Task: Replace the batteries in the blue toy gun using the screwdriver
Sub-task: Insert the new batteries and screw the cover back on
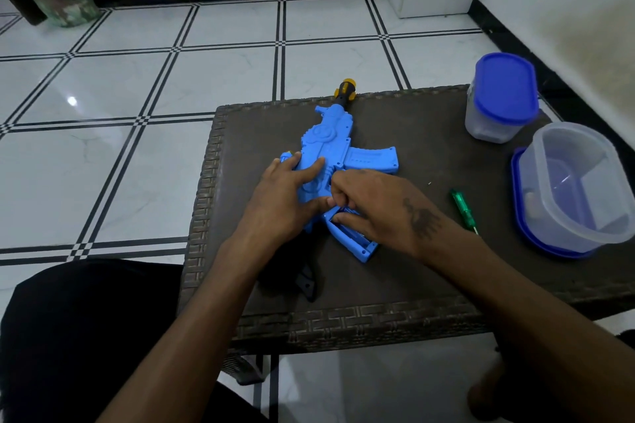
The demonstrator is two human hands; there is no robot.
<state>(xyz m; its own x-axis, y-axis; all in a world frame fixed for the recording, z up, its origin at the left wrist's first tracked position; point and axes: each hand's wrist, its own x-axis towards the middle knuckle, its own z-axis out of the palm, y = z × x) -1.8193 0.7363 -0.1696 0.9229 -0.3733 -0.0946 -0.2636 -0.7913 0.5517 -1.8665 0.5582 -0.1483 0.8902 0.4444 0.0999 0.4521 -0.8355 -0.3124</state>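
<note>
Judging from how things lie, the job sits somewhere in its middle. The blue toy gun (338, 161) lies flat near the centre of the dark woven counter (412, 278), muzzle toward 12 o'clock and handle toward 5 o'clock. The battery compartment (357, 240) in that handle looks open — its rim shows as an empty blue frame with a dark hollow inside, and no cover sits on it. The green-handled screwdriver (464, 211) lies by itself on the counter at about 3 o'clock from the handle, near the gun but not touching it, so the unscrewing appears done. A tiny pale speck (430, 184) just above it may be the screw, though it is too small to tell.

The left hand (285, 196) presses down on the gun's body with its grip spread flat, fingers straight, steadying the toy. The right hand (374, 206) reaches into the compartment's upper end with its grip curled in; whether it pinches a battery or only probes the cells I cannot tell, as the fingers hide what lies beneath.

At 2 to 3 o'clock stand a lidded blue-topped jar (501, 103) and an open clear tub (577, 189) resting on its blue lid. Still to come, probably: finishing the battery swap, refitting the cover, and driving the screw home.
</note>
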